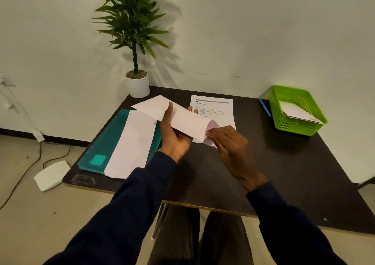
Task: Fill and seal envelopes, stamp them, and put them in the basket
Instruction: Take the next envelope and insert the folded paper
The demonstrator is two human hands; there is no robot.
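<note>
My left hand (pixel 174 131) grips a long white envelope (pixel 186 120) from below, thumb on top, lifted over the dark table (pixel 284 163). The envelope's right end gapes open. My right hand (pixel 229 142) pinches a pale pink folded sheet (pixel 212 129) at that open end. A second white envelope (pixel 132 147) lies on a teal folder (pixel 105 140) at the left. A green plastic basket (pixel 284 122) at the far right holds a white envelope (pixel 298 114). No stamp is visible.
A printed sheet (pixel 215 106) lies flat behind the hands. A blue pen (pixel 264 107) sits left of the basket. A potted plant (pixel 138 84) stands at the back left corner. A small clear object (pixel 83 179) rests near the front left edge. A white device (pixel 51 175) and cables lie on the floor.
</note>
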